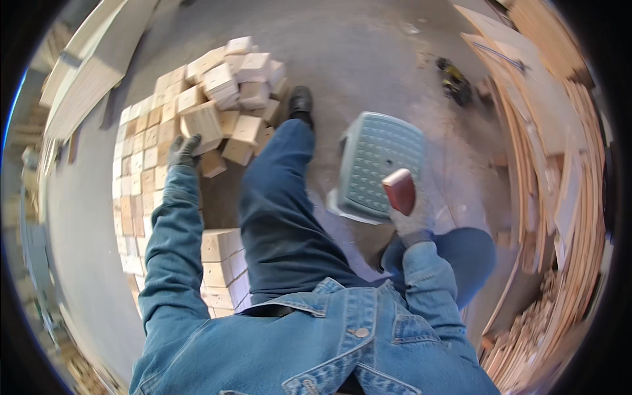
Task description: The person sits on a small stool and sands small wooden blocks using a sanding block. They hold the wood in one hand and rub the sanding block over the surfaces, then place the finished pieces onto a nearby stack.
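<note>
My left hand (184, 151), in a dark grey glove, is at the near edge of a pale wooden block (201, 124) and grips it there. That block is tilted among a loose heap of similar wooden blocks (241, 135). My right hand (413, 220), in a light glove, is closed round a reddish-brown, hand-sized block (400, 192) with a pale end face; its exact kind I cannot make out. It is held above the near right part of a grey-green plastic step stool (382, 164) with a studded top.
Neatly stacked blocks (139, 158) stand left of the heap, and another stack (222, 263) is beside my left leg. Long boards (559, 164) line the right side. A yellow-and-black tool (454, 82) lies on the floor (355, 52). Large panels (92, 59) stand at the far left.
</note>
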`<control>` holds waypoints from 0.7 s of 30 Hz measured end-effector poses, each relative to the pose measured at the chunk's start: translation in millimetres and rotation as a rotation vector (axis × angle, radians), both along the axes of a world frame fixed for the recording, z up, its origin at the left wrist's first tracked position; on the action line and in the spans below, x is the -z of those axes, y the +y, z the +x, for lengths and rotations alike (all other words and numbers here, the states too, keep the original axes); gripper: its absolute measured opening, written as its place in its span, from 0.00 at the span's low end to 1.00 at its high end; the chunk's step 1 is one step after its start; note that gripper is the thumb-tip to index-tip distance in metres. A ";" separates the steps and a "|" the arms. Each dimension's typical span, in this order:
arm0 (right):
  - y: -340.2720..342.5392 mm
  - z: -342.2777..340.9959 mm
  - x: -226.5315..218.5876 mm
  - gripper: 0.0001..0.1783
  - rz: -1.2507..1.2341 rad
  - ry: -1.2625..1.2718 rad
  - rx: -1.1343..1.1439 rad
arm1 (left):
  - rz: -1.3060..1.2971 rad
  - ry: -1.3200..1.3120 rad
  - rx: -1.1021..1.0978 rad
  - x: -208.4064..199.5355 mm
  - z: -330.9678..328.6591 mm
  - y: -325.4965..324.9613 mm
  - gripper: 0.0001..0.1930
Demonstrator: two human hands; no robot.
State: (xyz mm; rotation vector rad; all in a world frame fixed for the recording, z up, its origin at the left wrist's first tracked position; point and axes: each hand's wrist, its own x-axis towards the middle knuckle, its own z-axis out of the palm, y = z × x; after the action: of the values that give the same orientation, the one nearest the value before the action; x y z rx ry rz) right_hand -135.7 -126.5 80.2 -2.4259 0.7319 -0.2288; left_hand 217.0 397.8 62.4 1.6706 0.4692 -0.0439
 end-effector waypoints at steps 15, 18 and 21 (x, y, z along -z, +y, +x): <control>-31.7 -45.2 -17.3 0.58 0.189 0.016 0.188 | -0.566 0.196 0.646 -13.6 -175.4 -343.8 0.26; -31.2 -48.9 -23.8 0.57 0.202 0.005 0.192 | -0.478 0.360 0.695 10.1 -223.7 -358.0 0.30; -29.6 -46.9 -26.8 0.57 0.203 0.003 0.176 | -0.119 0.362 0.698 35.6 -236.1 -360.8 0.30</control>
State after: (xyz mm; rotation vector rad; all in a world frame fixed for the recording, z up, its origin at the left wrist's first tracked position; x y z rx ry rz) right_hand -182.6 -156.2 107.0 -2.1727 0.9252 -0.2096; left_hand -19.1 37.0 26.8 1.6407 0.1234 -0.8799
